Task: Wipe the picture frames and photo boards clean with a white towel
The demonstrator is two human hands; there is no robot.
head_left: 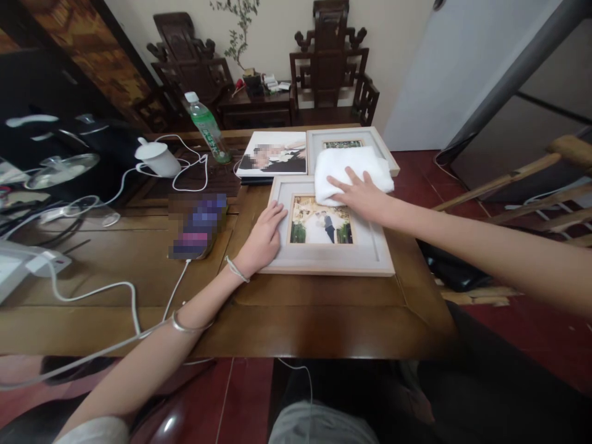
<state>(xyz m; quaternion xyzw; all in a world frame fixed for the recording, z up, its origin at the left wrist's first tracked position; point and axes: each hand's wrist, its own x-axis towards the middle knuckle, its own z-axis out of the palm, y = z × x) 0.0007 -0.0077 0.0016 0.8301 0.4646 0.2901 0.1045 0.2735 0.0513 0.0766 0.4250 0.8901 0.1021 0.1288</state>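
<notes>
A pale wooden picture frame point(333, 259) lies flat on the table, with a photo of a couple in its middle. My left hand point(263, 240) is at its left edge, fingers close together and bent over the border. A folded white towel point(356, 163) covers the frame's upper right part and overlaps a second pale frame point(388, 154) behind it. On top of the towel, my right hand point(363, 194) presses down with its fingers spread. The second frame's picture is partly hidden by the towel. Left of it sits a stack topped by a photo panel point(272, 157).
A phone point(198, 225) on a charging cable lies left of my left hand. Farther back stand a green-labelled bottle point(208, 129) and a white lidded cup point(158, 158). White cables point(113, 285) run across the table's left side. A wooden chair point(504, 185) stands at right.
</notes>
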